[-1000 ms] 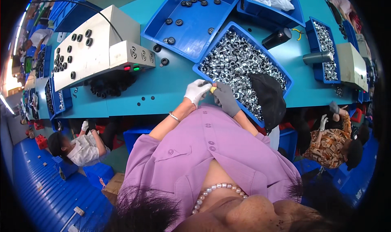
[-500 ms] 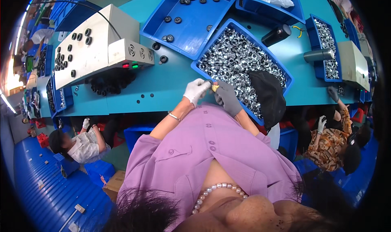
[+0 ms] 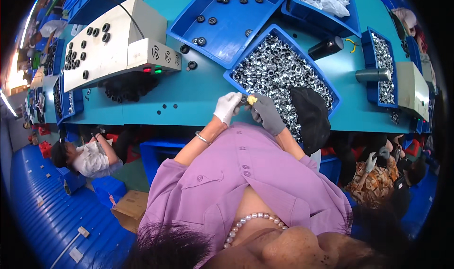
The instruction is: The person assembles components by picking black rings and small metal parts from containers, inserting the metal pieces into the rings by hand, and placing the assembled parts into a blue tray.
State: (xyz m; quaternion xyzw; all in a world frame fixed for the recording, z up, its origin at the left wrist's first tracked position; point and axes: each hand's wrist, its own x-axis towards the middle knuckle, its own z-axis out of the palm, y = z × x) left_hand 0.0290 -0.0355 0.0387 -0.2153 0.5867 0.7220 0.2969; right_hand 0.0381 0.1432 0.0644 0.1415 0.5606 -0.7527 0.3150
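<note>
Teal table [image 3: 198,103] ahead; both curled hands [image 3: 228,108] [image 3: 268,115] pinch a small dark piece [image 3: 244,99].

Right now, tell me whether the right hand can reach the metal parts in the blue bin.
Likely yes: the right hand is beside the blue bin, where most metal parts lie uncovered. The black cloth hides only some, though the grip looks busy at a small dark piece.

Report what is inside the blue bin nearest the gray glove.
The blue bin holds a heap of small, shiny, ring-like parts. A black cloth item hides part of its near right side, and whatever lies beneath the top layer is covered.
</note>
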